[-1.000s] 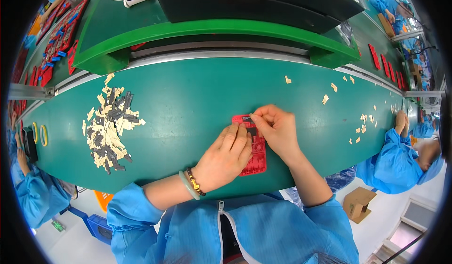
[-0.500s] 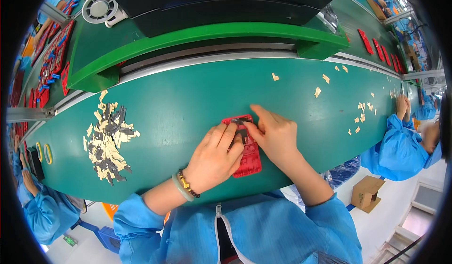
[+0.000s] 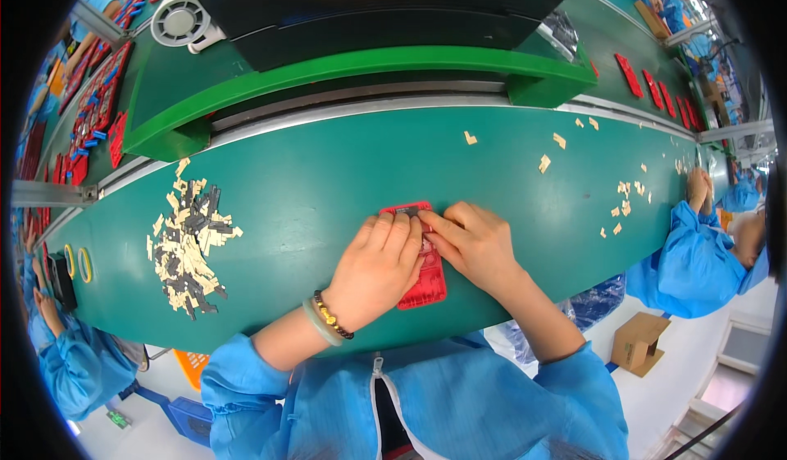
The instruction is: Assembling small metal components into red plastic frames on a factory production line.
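Note:
A red plastic casing (image 3: 424,289) lies on the green bench, its lower end showing below my hands. My left hand (image 3: 377,263) is closed over the casing's upper part, fingers curled onto it. A dark strip (image 3: 407,210) shows at the casing's top end, just beyond those fingers. From the right, my right hand (image 3: 477,247) reaches the casing's upper right edge with thumb and bent fingers pressed together. Whatever sits between its fingertips is hidden. Left of my hands lies a loose pile of cream and dark grey small strips (image 3: 193,247).
Above the bench's far edge runs a green shelf (image 3: 361,68) carrying a black bin (image 3: 393,17) and a small white fan (image 3: 182,22). Scattered cream pieces (image 3: 627,189) lie to the right, near a co-worker's blue sleeve (image 3: 684,247). Yellow tape rings (image 3: 84,264) stand far left.
My right index finger has come down from its raised, stretched pose, and the fingers are now together at the casing. A black part seen between my hands is now covered.

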Action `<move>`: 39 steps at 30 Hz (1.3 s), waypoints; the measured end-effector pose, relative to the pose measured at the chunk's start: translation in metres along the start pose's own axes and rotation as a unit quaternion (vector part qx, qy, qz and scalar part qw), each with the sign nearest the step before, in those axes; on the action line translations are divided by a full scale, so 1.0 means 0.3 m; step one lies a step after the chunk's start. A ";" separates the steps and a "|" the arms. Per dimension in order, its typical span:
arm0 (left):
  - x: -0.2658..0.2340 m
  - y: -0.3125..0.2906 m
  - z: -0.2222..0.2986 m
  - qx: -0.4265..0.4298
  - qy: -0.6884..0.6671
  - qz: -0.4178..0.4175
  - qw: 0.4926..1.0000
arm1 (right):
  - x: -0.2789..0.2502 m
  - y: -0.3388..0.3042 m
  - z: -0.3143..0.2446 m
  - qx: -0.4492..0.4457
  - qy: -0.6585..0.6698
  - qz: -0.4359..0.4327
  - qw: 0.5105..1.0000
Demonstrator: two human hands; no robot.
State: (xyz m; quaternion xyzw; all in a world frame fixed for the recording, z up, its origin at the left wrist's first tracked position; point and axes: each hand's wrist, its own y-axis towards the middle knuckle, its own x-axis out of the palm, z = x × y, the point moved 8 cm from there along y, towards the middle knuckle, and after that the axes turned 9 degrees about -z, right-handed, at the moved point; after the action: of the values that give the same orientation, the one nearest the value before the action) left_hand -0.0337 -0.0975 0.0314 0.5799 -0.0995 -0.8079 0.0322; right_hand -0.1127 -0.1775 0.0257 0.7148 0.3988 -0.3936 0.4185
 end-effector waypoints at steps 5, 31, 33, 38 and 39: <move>-0.001 0.011 0.014 -0.003 0.045 0.006 0.999 | -0.026 -0.004 -0.023 0.026 -0.006 0.013 1.000; -0.294 -0.738 -0.627 -0.438 0.224 0.061 0.869 | -0.604 -0.113 0.666 0.094 -0.182 0.324 0.924; -0.257 -0.746 -0.637 -0.444 0.131 0.045 0.885 | -0.597 -0.050 0.946 0.191 -0.192 0.263 0.926; -0.285 -0.724 -0.567 -0.394 0.167 0.183 0.885 | -0.492 -0.106 1.646 0.350 -0.260 0.075 0.897; -0.287 -0.672 -0.601 -0.372 0.158 0.203 0.892 | -0.531 -0.241 1.791 0.331 -0.362 0.069 0.869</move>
State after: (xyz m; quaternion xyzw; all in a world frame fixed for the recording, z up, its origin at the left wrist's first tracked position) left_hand 0.1771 0.0920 0.0161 0.6131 0.0989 -0.6592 0.4240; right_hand -0.3600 -0.6822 -0.0346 0.6447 0.0156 -0.7038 0.2982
